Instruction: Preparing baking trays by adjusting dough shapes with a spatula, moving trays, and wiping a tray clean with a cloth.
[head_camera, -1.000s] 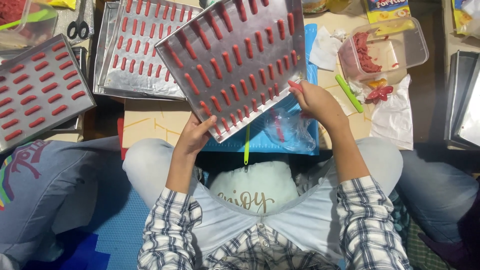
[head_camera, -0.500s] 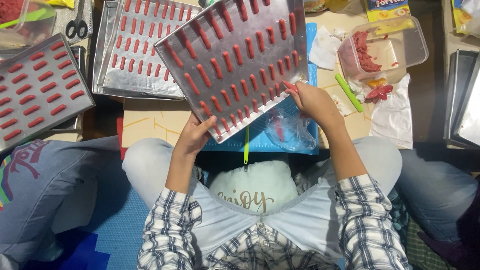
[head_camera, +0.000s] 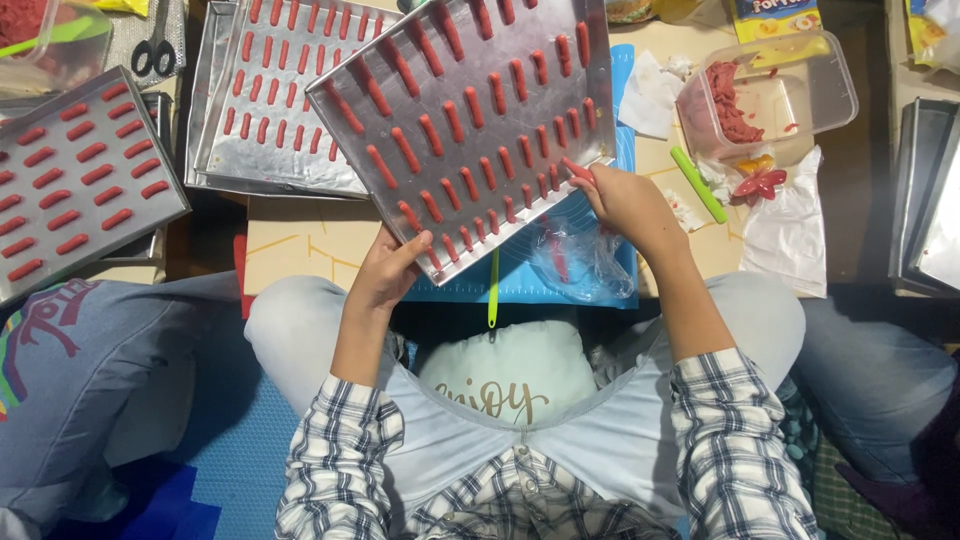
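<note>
I see my left hand (head_camera: 385, 272) clamped on the near corner of the tilted metal baking tray (head_camera: 470, 120) above my lap, my right hand (head_camera: 625, 200) pinching a soft red dough stick (head_camera: 578, 172) at its right edge; the thin, stiff tray is best gripped by its rims.

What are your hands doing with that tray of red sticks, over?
Left hand grips metal tray by its near corner. Right hand pinches a red stick at tray's edge. Crumpled plastic bag lies beneath right hand.
</note>
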